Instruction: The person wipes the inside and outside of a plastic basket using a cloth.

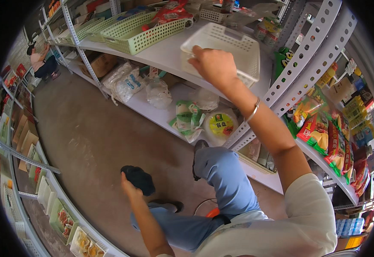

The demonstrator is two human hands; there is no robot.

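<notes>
My right hand [215, 66] grips the near rim of a white perforated plastic basket [248, 61]. The basket is at the front edge of a grey metal shelf [161, 59], and its inside looks bare. Whether it rests fully on the shelf or is partly lifted, I cannot tell. Lower down on the left, my left hand [130, 188] holds a bunched dark cloth [139, 180] above the floor. Part of that hand is hidden behind the cloth.
Green perforated baskets [135, 41] share the upper shelf. Below lie plastic-wrapped goods [127, 82] and packaged plates [220, 123]. A perforated upright [302, 54] stands at right, beside snack bags [314, 131]. Another person [40, 61] crouches far down the aisle. An orange object [213, 212] is beneath me.
</notes>
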